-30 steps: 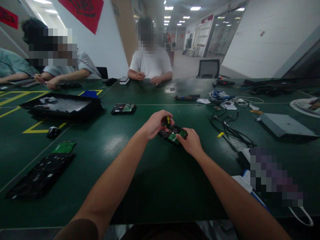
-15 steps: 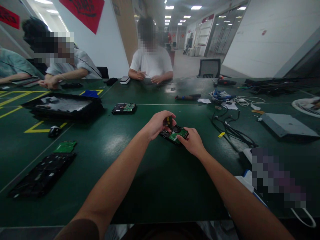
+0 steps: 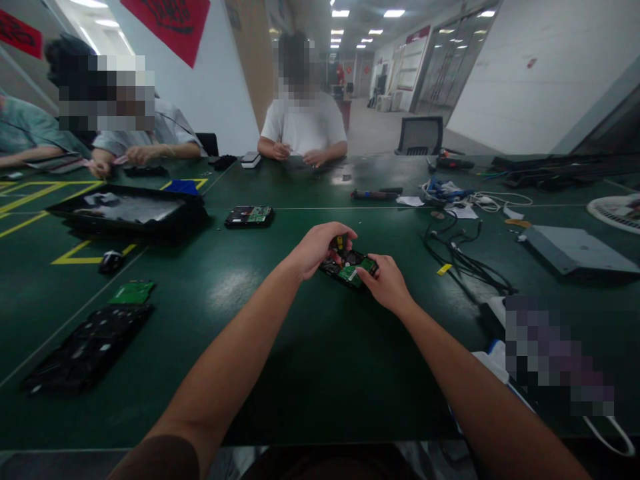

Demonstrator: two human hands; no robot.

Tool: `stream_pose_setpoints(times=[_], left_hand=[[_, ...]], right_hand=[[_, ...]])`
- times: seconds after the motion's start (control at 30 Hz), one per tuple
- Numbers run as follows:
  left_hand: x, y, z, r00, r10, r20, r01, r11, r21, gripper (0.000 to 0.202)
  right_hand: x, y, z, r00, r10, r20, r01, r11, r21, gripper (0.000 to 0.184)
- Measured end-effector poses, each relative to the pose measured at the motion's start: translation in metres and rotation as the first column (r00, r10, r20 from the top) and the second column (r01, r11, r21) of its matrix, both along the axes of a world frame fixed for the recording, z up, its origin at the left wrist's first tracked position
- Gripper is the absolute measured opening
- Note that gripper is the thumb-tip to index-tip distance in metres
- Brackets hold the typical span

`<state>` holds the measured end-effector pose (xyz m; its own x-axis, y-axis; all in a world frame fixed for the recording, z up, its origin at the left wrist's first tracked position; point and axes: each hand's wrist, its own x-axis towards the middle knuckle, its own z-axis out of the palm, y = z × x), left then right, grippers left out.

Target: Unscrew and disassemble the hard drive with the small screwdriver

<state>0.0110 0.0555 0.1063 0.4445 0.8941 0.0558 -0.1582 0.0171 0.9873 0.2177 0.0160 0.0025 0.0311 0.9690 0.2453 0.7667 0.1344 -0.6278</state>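
A black hard drive point(image 3: 350, 267) with a green circuit board on top lies on the green table point(image 3: 300, 360) in front of me. My left hand point(image 3: 317, 247) is closed round a small screwdriver point(image 3: 339, 241) with a yellow and black handle, held upright over the drive's far side. My right hand point(image 3: 386, 285) grips the drive's near right corner, fingers curled on its edge.
Another hard drive point(image 3: 249, 216) lies further back, a black tray point(image 3: 125, 212) to the left. A green circuit board point(image 3: 131, 292) and a black panel point(image 3: 90, 345) sit at near left. Cables point(image 3: 457, 257) and a grey box point(image 3: 573, 250) lie right. People sit across the table.
My hands and the drive stay nearly where they were; the left hand shifts slightly on the screwdriver. The person at far left has moved their hands.
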Motion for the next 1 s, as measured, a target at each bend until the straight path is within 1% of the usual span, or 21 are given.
stream_pose_setpoints(times=[0.07, 0.13, 0.2, 0.27, 0.37, 0.47, 0.57, 0.63, 0.7, 0.77, 0.93, 1.0], left_hand=[[0.0018, -0.0006, -0.001, 0.999, -0.018, 0.052, 0.02, 0.999, -0.048, 0.024], [0.0036, -0.0003, -0.0022, 0.995, -0.003, 0.097, 0.011, 0.996, -0.086, 0.023], [0.0046, 0.0006, -0.0029, 0.994, 0.02, 0.108, -0.01, 0.996, -0.092, 0.021], [0.0042, 0.0014, -0.0028, 0.996, 0.039, 0.074, -0.035, 0.998, -0.05, 0.02], [0.0021, 0.0009, -0.0006, 0.997, 0.077, -0.007, -0.076, 0.996, 0.05, 0.022], [0.0008, -0.0016, 0.002, 0.996, 0.066, -0.054, -0.062, 0.994, 0.086, 0.024], [0.0016, -0.0035, 0.0027, 1.0, 0.001, -0.014, 0.0, 1.0, 0.011, 0.024], [0.0027, -0.0033, 0.0019, 0.999, -0.008, 0.048, 0.011, 0.998, -0.056, 0.022], [0.0032, -0.002, 0.0007, 0.996, 0.017, 0.089, -0.009, 0.995, -0.095, 0.02], [0.0028, -0.0001, -0.0004, 0.994, 0.056, 0.096, -0.046, 0.994, -0.1, 0.019], [0.0005, 0.0031, -0.0014, 0.989, 0.145, 0.037, -0.145, 0.989, -0.021, 0.024], [0.0004, 0.0028, -0.0008, 0.987, 0.162, 0.02, -0.162, 0.987, -0.003, 0.024]], right_hand=[[0.0001, 0.0, 0.0004, 1.0, 0.004, 0.002, -0.004, 1.0, 0.001, 0.058], [0.0003, 0.0002, 0.0001, 1.0, 0.008, 0.005, -0.008, 1.0, 0.003, 0.058], [0.0005, 0.0003, -0.0007, 1.0, 0.008, 0.003, -0.008, 1.0, 0.002, 0.058], [0.0006, 0.0004, -0.0016, 1.0, 0.007, -0.002, -0.007, 1.0, 0.002, 0.057], [0.001, 0.0006, -0.0023, 1.0, 0.009, -0.006, -0.009, 1.0, 0.007, 0.057], [0.0015, 0.0012, -0.0027, 1.0, 0.015, -0.009, -0.015, 1.0, 0.014, 0.056], [0.0019, 0.0026, -0.0033, 1.0, 0.003, -0.011, -0.003, 1.0, 0.018, 0.057], [0.0021, 0.0035, -0.0036, 1.0, -0.017, -0.01, 0.017, 1.0, 0.017, 0.059], [0.0024, 0.004, -0.0034, 0.999, -0.045, -0.009, 0.045, 0.999, 0.014, 0.061], [0.0028, 0.0037, -0.0028, 0.997, -0.076, -0.012, 0.076, 0.997, 0.007, 0.061], [0.0047, 0.0028, -0.0022, 0.995, -0.094, -0.029, 0.094, 0.995, -0.017, 0.059], [0.0056, 0.0034, -0.0033, 0.995, -0.094, -0.03, 0.094, 0.996, -0.012, 0.058]])
